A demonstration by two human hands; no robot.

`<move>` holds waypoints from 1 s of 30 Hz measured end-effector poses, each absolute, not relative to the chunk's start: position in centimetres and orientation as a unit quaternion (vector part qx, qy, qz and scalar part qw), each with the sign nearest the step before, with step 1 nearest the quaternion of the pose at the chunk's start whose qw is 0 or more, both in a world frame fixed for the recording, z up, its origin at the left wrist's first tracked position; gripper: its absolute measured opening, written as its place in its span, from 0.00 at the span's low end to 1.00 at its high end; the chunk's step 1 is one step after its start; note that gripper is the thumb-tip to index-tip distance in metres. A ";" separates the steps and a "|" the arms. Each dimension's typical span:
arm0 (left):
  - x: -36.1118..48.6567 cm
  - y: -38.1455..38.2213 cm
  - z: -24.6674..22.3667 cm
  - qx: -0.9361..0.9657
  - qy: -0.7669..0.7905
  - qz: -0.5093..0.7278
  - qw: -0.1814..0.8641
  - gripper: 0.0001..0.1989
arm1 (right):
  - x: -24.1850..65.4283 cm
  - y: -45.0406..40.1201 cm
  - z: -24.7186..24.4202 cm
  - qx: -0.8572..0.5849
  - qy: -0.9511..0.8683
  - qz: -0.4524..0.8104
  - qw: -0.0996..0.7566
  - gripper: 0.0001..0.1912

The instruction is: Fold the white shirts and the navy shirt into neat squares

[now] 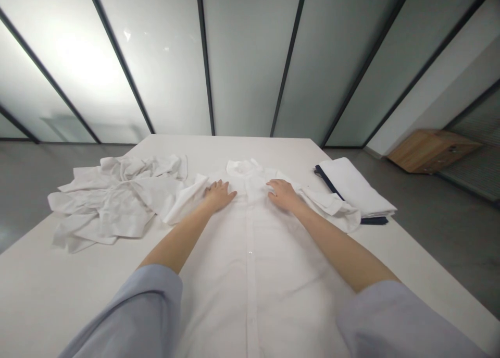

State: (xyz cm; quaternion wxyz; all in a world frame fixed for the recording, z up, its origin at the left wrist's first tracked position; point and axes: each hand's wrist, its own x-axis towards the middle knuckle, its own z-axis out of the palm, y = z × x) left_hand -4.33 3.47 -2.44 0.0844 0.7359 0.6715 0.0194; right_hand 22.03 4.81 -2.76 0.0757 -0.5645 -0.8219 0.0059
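Note:
A white button-front shirt [250,264] lies spread front side up, its collar at the far end and its sleeves out to both sides. My left hand [220,195] rests on the shirt's upper left part with fingers apart, beside the left sleeve. On the upper right part lies my right hand [282,194], its fingers spread and slightly bent, near the right sleeve. Neither hand has anything gripped. The cloth between the hands looks fairly flat, with faint wrinkles lower down.
A crumpled pile of white clothes [125,201] lies at the left of the white table [27,295]. Folded white cloth [355,186] sits on dark blue cloth [374,221] at the right. Beyond stand frosted glass panels [242,61] and a wooden cabinet [425,150].

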 end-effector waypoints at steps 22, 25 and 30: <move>-3.3 0.1 -2.5 0.727 0.685 0.033 0.036 0.31 | 31.1 2.6 -0.5 -0.775 -0.631 -0.017 -0.017 0.29; -2.9 0.0 -3.5 0.711 0.701 0.013 0.044 0.35 | 31.0 3.1 -1.7 -0.769 -0.638 0.019 -0.028 0.29; -4.6 1.6 -4.7 0.713 0.700 0.012 0.034 0.35 | 31.4 4.5 -3.6 -0.737 -0.671 0.038 0.064 0.29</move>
